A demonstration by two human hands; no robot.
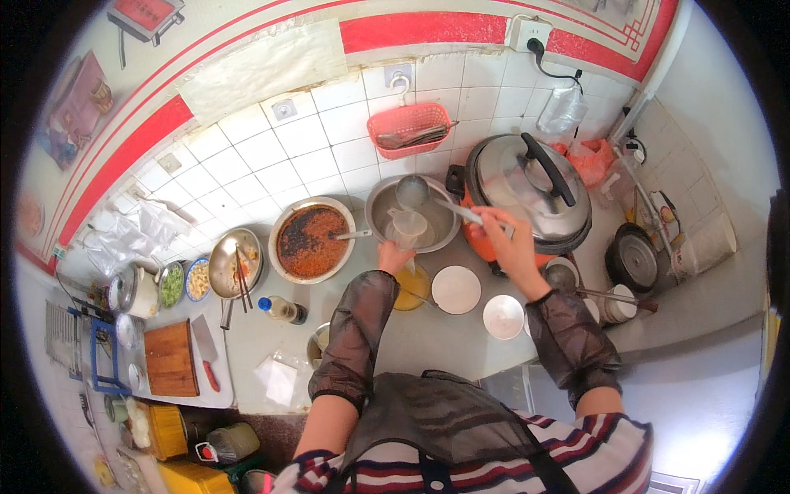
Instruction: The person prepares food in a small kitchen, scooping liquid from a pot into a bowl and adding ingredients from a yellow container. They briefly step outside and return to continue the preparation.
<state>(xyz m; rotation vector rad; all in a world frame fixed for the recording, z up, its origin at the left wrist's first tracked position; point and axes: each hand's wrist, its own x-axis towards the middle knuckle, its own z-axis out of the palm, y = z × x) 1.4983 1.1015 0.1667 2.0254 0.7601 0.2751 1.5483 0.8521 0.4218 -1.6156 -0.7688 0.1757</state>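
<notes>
My right hand [509, 238] grips the handle of a metal ladle [412, 191], its bowl over the far part of a steel basin [372, 217]. At the near rim of that basin, my left hand [395, 257] holds a translucent plastic cup [408, 227]. The cup sits just nearer to me than the ladle bowl; I cannot tell whether they touch. Just below my left hand is a bowl of yellow liquid [410, 290], partly hidden by my hand and sleeve. Beside it stand a white round container [456, 289] and a white bowl [503, 317].
A large orange cooker [478, 242] with a steel lid [512, 191] stands right of the basin. Leftward are a basin of red chili sauce [313, 241], a steel pan with chopsticks [225, 259], a blue-capped bottle [282, 310], and a cleaver [205, 339] beside a wooden cutting board [171, 358].
</notes>
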